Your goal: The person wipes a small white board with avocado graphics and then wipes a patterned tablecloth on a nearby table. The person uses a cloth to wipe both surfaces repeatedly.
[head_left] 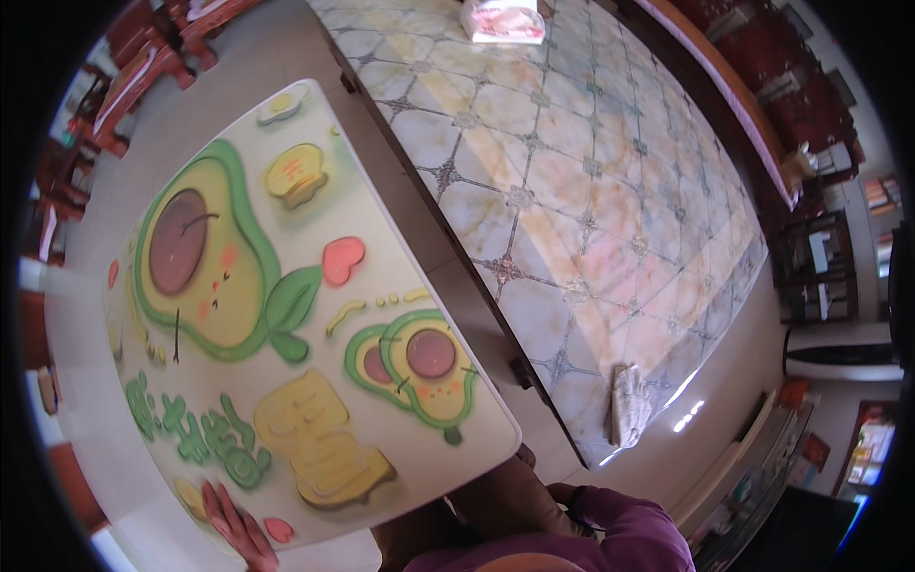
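Observation:
My left hand (239, 528) lies flat with extended fingers at the near left corner of a small white table (400, 247), holding nothing. The tabletop bears a printed cartoon of a large avocado (221, 279), smaller avocados (432, 357), toast slices (325, 436), hearts and green lettering. On the right, my purple-sleeved arm (629, 518) bends down beside my knee. Only a little of my right hand (562, 493) shows past the dark cuff; its fingers are hidden by my leg.
A low, larger table (543, 207) with a tile-patterned cover stands to the right across a narrow gap. A folded cloth (630, 407) lies at its near corner, a tissue pack (504, 20) at its far edge. Carved wooden chairs (132, 89) line the far left.

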### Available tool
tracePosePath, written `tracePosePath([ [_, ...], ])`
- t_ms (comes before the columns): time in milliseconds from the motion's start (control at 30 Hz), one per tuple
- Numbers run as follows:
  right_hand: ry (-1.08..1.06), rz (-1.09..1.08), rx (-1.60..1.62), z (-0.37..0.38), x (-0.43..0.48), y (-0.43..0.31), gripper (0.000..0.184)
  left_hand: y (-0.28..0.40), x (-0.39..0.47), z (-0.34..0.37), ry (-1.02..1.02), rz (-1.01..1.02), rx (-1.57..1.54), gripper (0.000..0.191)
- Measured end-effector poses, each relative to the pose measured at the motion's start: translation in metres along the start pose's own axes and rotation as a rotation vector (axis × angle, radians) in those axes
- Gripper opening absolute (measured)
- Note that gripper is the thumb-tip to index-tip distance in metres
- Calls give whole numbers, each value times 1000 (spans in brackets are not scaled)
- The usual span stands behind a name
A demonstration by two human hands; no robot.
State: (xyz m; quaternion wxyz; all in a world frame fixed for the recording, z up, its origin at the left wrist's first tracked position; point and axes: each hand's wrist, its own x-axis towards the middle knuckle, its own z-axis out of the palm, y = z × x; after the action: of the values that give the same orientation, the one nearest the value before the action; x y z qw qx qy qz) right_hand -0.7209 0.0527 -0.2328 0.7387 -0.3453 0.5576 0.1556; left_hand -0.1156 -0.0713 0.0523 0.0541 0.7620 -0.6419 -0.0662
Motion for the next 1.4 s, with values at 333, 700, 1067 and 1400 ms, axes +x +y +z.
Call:
tracePosePath([
  [333, -192, -284, -443, -79, 91, 55, 27, -13, -3, 20, 221, 120, 103, 54],
  [700, 593, -294, 309, -66, -87, 96, 34, -27, 4, 35, 220, 34, 82, 52],
  [1067, 648, -122, -283, 40, -86, 244, 31, -38, 7, 43, 286, 119, 112, 51],
  [1400, 702, -79, 39, 5, -161, 222, 35, -33, 9, 44, 274, 65, 80, 53],
])
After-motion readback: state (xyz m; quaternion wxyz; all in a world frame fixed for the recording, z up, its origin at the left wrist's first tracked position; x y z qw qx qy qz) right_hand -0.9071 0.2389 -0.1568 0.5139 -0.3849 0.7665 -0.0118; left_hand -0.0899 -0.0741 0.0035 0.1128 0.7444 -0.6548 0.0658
